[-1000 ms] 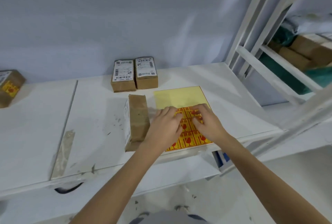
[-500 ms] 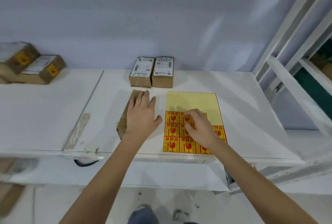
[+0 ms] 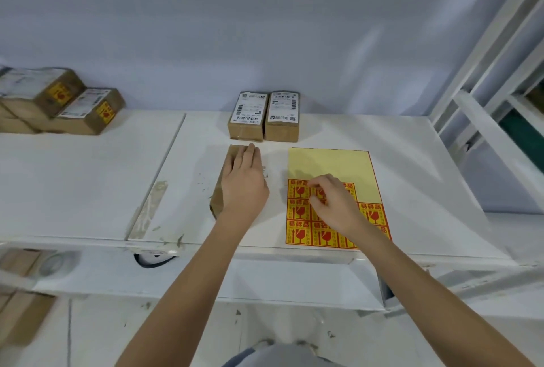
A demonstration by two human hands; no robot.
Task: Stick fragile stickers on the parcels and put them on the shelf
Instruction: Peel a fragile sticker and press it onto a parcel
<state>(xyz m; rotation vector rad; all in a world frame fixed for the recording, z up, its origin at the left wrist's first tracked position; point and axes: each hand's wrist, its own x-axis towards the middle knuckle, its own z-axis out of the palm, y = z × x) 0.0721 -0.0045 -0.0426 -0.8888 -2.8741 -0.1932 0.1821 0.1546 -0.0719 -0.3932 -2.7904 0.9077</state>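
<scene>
A brown parcel lies on the white table, and my left hand rests flat on top of it, fingers together. Right of it lies a yellow sticker sheet with red fragile stickers on its near half. My right hand is on the stickers, thumb and fingertips pinched at one sticker's edge. Whether the sticker has lifted off is hidden by the fingers. Two more brown parcels with white shipping labels stand behind.
At the far left, stickered parcels are stacked on the table. A white metal shelf frame rises at the right. Cardboard and a tape roll lie below the table at left.
My left hand left the sticker sheet and settled on the brown parcel. My right hand stayed on the stickers. The camera view swung left, bringing the stickered parcels into view.
</scene>
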